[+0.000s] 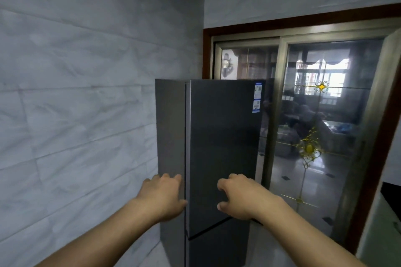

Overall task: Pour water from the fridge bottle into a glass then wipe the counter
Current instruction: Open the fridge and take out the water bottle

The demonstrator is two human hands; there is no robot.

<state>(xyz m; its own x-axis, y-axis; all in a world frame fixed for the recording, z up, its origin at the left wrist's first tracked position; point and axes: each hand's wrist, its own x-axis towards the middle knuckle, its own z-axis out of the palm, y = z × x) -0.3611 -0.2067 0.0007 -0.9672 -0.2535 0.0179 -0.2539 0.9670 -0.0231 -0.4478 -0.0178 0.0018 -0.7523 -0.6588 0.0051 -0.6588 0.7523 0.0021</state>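
A tall dark grey fridge [223,136] stands straight ahead with its doors closed; a seam low down separates the upper door from the lower one. My left hand [160,197] reaches to the left edge of the upper door, its fingers stretched over the fridge's side panel and its thumb at the door's edge. My right hand [243,197] hovers in front of the upper door with fingers loosely curled, holding nothing. No bottle, glass or cloth is in view.
A grey marbled tile wall [76,93] runs close along the left of the fridge. Behind and to the right is a sliding glass door [321,125] in a brown frame. A pale counter corner [382,223] juts in at the lower right.
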